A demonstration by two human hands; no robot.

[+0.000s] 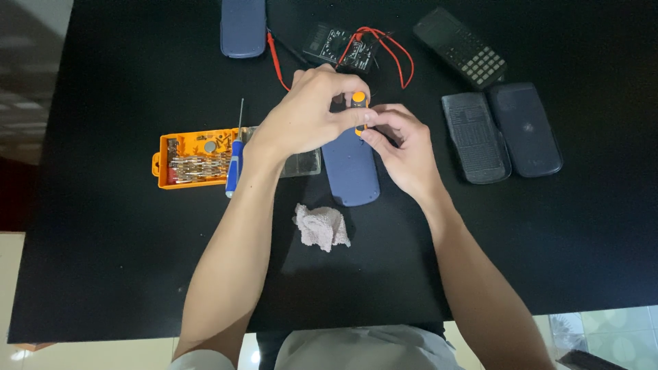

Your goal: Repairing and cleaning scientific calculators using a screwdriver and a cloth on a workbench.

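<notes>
Over the middle of the black table [103, 260], my left hand [308, 113] and right hand [404, 147] both pinch a small orange screwdriver [359, 103], fingers narrow around it, just above a blue calculator back [351, 171]. An orange bit case [188, 159] lies left, a crumpled cloth [321, 226] nearer me.

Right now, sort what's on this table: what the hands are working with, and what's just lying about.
In hand:
left hand and right hand, both on the orange-capped screwdriver
blue calculator back under it

Lying about:
orange bit case
blue screwdriver
crumpled cloth
multimeter
black calculator
two dark covers
</notes>
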